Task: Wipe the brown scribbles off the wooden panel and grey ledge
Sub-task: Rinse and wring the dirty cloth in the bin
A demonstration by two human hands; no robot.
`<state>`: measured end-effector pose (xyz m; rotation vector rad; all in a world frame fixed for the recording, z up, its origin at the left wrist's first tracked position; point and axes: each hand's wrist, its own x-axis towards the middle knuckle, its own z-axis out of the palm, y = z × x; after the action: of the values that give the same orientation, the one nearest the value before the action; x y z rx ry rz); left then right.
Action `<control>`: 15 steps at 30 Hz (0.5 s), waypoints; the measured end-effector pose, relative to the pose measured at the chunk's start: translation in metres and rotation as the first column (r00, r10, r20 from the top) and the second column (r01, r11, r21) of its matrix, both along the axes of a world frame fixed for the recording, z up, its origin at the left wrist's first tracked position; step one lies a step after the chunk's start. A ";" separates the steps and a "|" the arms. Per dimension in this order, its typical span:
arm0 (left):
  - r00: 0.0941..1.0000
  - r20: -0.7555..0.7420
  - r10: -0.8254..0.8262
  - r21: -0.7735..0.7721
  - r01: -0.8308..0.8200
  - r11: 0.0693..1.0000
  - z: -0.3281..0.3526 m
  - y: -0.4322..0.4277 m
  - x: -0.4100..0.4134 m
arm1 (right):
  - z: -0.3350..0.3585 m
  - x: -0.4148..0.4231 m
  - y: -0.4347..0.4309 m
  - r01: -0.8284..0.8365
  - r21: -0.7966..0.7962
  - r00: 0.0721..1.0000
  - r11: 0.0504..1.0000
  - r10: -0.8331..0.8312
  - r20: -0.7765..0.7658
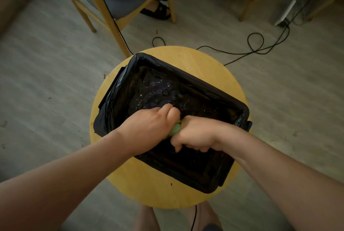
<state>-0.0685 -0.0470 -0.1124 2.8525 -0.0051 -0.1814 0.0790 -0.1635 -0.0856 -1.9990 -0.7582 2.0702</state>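
Observation:
A green cloth point(175, 129) is bunched between both my hands over a rectangular basin point(230, 167) lined with a black plastic bag. My left hand point(149, 128) grips one end of the cloth and my right hand point(193, 134) grips the other, fists side by side. Only a small strip of cloth shows between them. Dark water point(160, 91) with bubbles lies in the basin. The wooden panel and grey ledge are not in view.
The basin stands on a round yellow wooden stool point(208, 63). A person sits on a wooden chair point(104, 7) at the back. Black cables point(255, 44) trail over the grey plank floor. My feet show below the stool.

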 end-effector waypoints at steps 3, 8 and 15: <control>0.998 -0.044 0.054 -0.211 -0.062 0.975 0.004 0.004 -0.003 | -0.005 -0.004 -0.003 -0.204 0.204 0.946 0.958 0.139 0.294; 0.880 -0.362 0.309 -0.685 -0.476 0.552 0.031 0.011 0.004 | -0.014 0.002 -0.019 -0.388 0.426 0.750 0.817 0.012 0.661; 0.596 -0.767 0.238 -0.638 -0.747 -0.188 0.036 0.009 0.019 | -0.019 0.005 -0.022 -0.617 0.478 0.507 0.625 -0.149 0.849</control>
<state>-0.0497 -0.0376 -0.0763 1.0794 0.8405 -0.3732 0.0843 -0.1852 -0.1041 -2.2624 -1.8138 0.3686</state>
